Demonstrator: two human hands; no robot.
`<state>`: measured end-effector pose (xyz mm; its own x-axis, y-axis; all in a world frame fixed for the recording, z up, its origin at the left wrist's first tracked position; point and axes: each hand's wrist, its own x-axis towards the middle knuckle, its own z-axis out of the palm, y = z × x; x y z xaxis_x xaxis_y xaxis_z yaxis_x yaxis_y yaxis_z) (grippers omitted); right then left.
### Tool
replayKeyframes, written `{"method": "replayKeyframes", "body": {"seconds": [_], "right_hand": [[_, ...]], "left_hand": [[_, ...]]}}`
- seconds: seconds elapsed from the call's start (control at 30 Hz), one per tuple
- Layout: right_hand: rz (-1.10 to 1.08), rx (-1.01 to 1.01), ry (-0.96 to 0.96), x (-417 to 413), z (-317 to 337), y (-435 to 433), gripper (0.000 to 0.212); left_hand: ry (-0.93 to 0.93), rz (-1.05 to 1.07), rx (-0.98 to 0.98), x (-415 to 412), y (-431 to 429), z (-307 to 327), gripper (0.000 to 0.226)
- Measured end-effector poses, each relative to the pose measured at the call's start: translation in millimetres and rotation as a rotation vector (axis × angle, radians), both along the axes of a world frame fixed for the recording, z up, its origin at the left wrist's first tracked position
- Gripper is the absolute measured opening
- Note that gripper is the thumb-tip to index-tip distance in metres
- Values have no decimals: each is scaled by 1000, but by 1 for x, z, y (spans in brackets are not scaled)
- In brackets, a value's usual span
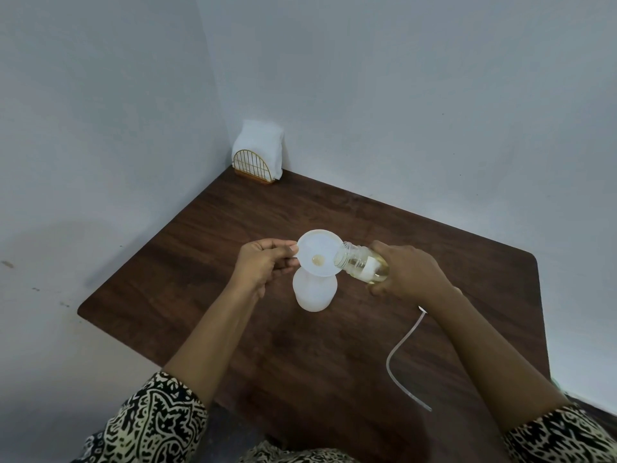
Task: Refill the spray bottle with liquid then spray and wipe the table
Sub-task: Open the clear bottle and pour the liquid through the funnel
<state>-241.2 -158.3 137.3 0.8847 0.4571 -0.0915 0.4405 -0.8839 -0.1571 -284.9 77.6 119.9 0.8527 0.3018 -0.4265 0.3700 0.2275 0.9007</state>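
Note:
A white translucent spray bottle body (pixel 314 293) stands upright on the dark wooden table (pixel 233 228) with a white funnel (pixel 319 250) seated in its neck. My left hand (pixel 263 262) pinches the funnel's left rim. My right hand (pixel 407 270) grips a clear bottle of pale yellow liquid (pixel 362 265), tilted with its open mouth over the funnel's right edge. A little yellow liquid sits at the funnel's centre. A thin white dip tube (pixel 399 352) lies curved on the table under my right forearm; the spray head is hidden.
A gold wire holder with white napkins (pixel 258 152) stands in the far corner against the pale walls. The table's left edge (pixel 100 315) and right edge (pixel 537 295) are close to my arms.

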Motion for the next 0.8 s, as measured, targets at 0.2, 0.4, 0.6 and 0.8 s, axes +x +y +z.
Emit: {"method": "replayKeyframes", "body": {"seconds": [0.2, 0.4, 0.6, 0.8], "right_hand": [[-7, -5, 10, -2, 4, 0, 48], [-8, -12, 16, -2, 5, 1, 47], [-2, -18, 12, -2, 5, 0, 47], [-7, -10, 16, -1, 3, 0, 47]], "left_hand": [[-2, -1, 1, -2, 0, 0, 6], [-1, 3, 6, -1, -1, 1, 7], [1, 1, 7, -2, 0, 1, 6], [-6, -3, 1, -2, -1, 1, 6]]}}
